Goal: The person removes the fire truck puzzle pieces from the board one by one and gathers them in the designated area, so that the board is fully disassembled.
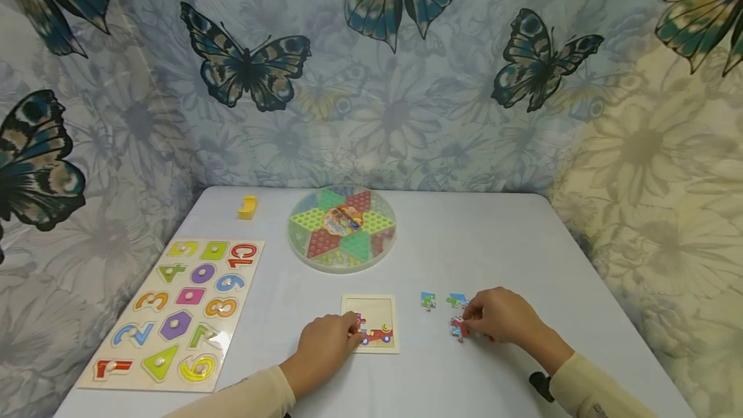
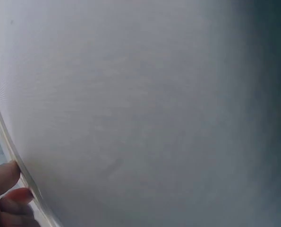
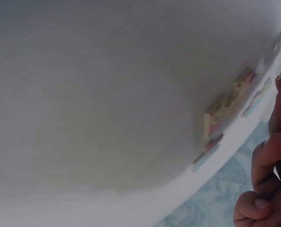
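A small wooden puzzle tray [image 1: 371, 300] lies before me, with printed pieces [image 1: 378, 334] along its lower part showing a red vehicle. My left hand [image 1: 326, 346] grips the tray's left side, thumb and fingertips over the rim. In the left wrist view that hand [image 2: 10, 194] shows curled fingers at the tray's thin edge [image 2: 24, 172]. To the right, my right hand [image 1: 504, 316] pinches a red and blue puzzle piece [image 1: 458, 328] close over the table. Its other fingers curl under in the right wrist view, and the palm hides more pieces.
Loose puzzle pieces [image 1: 428, 300] lie between the tray and right hand; another piece [image 1: 456, 300] is beside it. A number-and-shape board [image 1: 174, 315] occupies the left, a round game board [image 1: 342, 229] the back, and a yellow block [image 1: 247, 208] the far left.
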Demonstrator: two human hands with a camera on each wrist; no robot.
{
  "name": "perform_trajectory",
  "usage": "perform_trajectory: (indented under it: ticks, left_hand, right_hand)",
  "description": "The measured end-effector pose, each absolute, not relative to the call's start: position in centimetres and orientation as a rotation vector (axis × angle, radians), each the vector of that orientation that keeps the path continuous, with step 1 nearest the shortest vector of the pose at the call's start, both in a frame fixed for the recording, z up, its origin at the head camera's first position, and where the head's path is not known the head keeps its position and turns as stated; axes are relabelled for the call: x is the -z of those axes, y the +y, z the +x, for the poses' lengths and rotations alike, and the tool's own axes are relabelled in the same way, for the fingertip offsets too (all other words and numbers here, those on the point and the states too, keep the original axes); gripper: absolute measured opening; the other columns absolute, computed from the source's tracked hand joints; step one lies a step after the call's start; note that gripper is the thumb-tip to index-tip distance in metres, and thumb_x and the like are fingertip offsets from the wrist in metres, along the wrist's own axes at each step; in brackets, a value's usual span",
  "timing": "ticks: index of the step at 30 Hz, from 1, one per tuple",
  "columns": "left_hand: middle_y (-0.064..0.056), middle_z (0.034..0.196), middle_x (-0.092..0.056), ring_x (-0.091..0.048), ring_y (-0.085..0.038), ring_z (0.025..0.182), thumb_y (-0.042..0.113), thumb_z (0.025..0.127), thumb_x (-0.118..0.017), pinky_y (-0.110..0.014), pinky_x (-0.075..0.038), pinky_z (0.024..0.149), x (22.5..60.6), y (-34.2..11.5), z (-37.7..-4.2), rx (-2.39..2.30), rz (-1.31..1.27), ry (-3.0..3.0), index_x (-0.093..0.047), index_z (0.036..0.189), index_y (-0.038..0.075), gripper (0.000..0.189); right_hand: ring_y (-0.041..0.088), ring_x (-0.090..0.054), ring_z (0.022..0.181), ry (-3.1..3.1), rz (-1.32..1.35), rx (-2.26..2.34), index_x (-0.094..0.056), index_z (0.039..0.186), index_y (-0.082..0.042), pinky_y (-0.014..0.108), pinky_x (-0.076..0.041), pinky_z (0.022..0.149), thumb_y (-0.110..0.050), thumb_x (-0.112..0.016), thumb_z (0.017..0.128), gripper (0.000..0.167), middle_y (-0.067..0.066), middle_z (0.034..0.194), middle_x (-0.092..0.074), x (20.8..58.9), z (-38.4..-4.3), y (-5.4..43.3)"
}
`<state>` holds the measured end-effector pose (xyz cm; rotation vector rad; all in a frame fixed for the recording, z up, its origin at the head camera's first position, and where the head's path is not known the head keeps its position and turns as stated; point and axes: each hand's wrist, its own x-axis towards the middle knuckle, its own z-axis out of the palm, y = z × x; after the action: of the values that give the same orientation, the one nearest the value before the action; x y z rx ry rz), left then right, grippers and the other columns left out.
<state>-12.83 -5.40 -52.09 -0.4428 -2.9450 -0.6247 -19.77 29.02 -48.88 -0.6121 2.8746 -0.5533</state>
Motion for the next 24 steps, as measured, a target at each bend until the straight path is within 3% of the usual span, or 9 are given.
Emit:
perform_trajectory:
  ticks: [7, 14, 21, 24]
  left_hand:
    - [0.011, 0.057, -0.044, -0.043, -0.008, 0.051, 0.038, 0.084, -0.076, -0.03, -0.033, 0.045, 52.3, -5.2, -12.8, 0.528, -0.417, -2.949, -0.054, 0.066, 0.022, 0.033]
    - [0.011, 0.049, -0.037, -0.039, -0.006, 0.047, 0.035, 0.089, -0.071, -0.029, -0.031, 0.042, 52.2, -5.0, -12.4, 0.428, -0.457, -2.952, -0.045, 0.057, 0.022, 0.043]
    - [0.012, 0.046, -0.035, -0.037, -0.006, 0.045, 0.039, 0.088, -0.071, -0.029, -0.028, 0.042, 52.2, -5.1, -12.1, 0.437, -0.402, -2.956, -0.042, 0.054, 0.024, 0.047]
    - [0.012, 0.047, -0.037, -0.039, -0.008, 0.045, 0.039, 0.088, -0.071, -0.03, -0.029, 0.042, 52.0, -5.1, -11.9, 0.432, -0.403, -2.945, -0.043, 0.053, 0.024, 0.047]
  right_hand:
    - [0.003, -0.047, 0.049, 2.891, -0.605, 0.499, -0.074, 0.079, -0.027, 0.032, -0.043, 0.056, -0.018, -0.079, 0.076, 0.011, -0.019, 0.055, -0.052, 49.4, -19.3, 30.2]
    - [0.006, -0.048, 0.043, 2.852, -0.63, 0.586, -0.071, 0.08, -0.027, 0.028, -0.038, 0.047, -0.025, -0.079, 0.081, 0.007, -0.014, 0.053, -0.052, 49.0, -19.8, 29.4]
    - [0.003, -0.044, 0.055, 2.861, -0.875, 0.478, -0.074, 0.081, -0.027, 0.029, -0.041, 0.059, -0.029, -0.079, 0.082, 0.006, -0.019, 0.061, -0.05, 48.6, -20.7, 22.4]
    - [0.004, -0.045, 0.058, 2.813, -0.972, 0.47, -0.074, 0.081, -0.025, 0.027, -0.04, 0.057, -0.029, -0.078, 0.082, 0.005, -0.019, 0.063, -0.051, 48.7, -20.9, 18.6]
